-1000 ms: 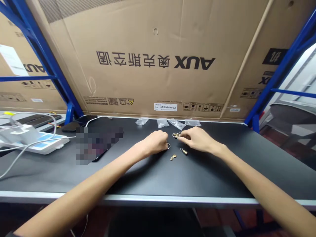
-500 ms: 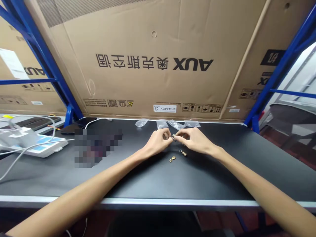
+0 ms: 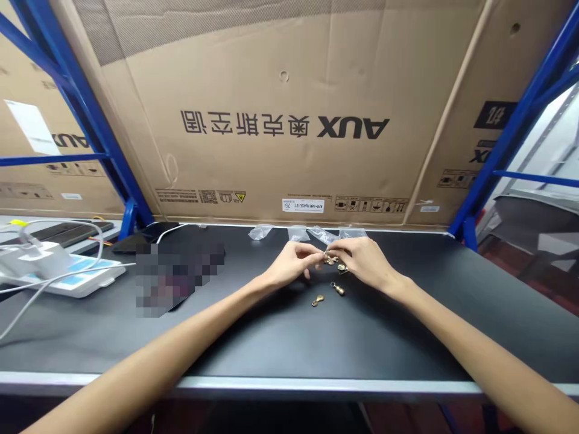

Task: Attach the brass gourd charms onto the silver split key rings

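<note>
My left hand (image 3: pixel 293 263) and my right hand (image 3: pixel 364 261) meet over the black table (image 3: pixel 280 337), fingertips pinched together on a small brass key-ring piece (image 3: pixel 332 260) held just above the surface. Both hands are closed in a pinch. Two loose brass charms lie on the table just in front of them: one (image 3: pixel 317 299) to the left and one (image 3: pixel 338 289) to the right, under my right hand.
Several small clear plastic bags (image 3: pixel 299 232) lie at the table's back edge against a big cardboard box (image 3: pixel 280 120). A blurred dark object (image 3: pixel 178 274) sits left of my hands, white devices with cables (image 3: pixel 58 271) further left. Blue rack posts (image 3: pixel 511 132) flank the box.
My left hand left the table, where it was on a ring, and came up to meet the right. Both now pinch the brass piece, lifted slightly off the surface.
</note>
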